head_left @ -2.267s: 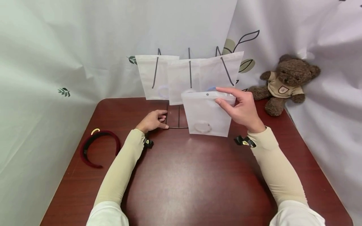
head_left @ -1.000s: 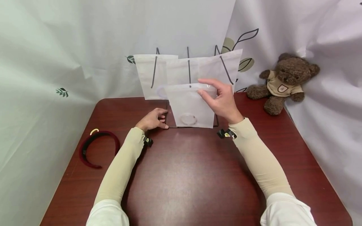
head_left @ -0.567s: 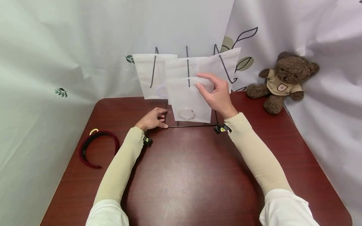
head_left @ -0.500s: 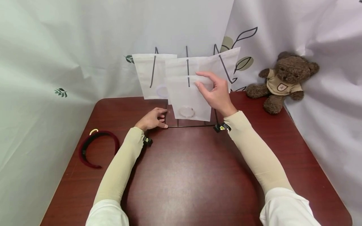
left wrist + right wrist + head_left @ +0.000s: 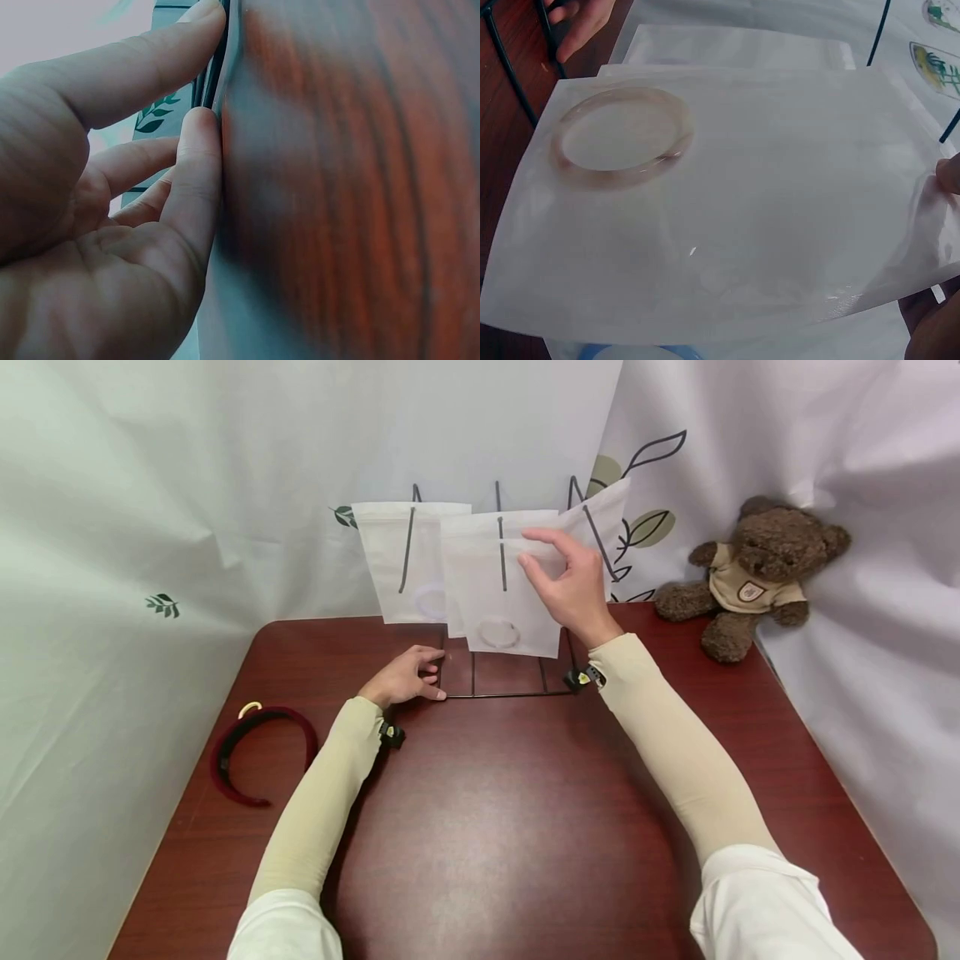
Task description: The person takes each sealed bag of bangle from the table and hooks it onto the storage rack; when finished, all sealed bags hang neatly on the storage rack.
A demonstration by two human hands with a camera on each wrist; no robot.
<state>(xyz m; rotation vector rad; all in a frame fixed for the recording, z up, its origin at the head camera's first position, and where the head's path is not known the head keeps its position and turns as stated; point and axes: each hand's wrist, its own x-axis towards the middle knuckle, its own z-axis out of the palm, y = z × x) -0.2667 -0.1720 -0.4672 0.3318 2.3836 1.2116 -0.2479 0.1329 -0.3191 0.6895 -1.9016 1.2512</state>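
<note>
My right hand [image 5: 573, 578] pinches the top right corner of a white translucent zip bag [image 5: 517, 585] with a pale bangle [image 5: 498, 632] in its lower part. The middle prong [image 5: 503, 564] of a black wire rack passes through the top of this bag and shows in front of it. Behind it, another white bag [image 5: 483, 522] hangs on the same prong. My left hand [image 5: 408, 677] rests at the left front corner of the rack base [image 5: 510, 696]; in the left wrist view its thumb [image 5: 196, 139] and index finger [image 5: 135, 71] touch the black wire.
White bags hang on the left prong [image 5: 408, 552] and the right prong [image 5: 600, 539]; the left bag [image 5: 382, 568] holds a lilac ring. A dark red headband [image 5: 303, 727] with a gold hook lies at the left. A brown teddy bear [image 5: 772, 552] sits at the back right.
My right hand has carried the bag leftward onto the middle prong, then slid it back and up along the prong toward the bag behind. My left hand has stayed at the rack base.
</note>
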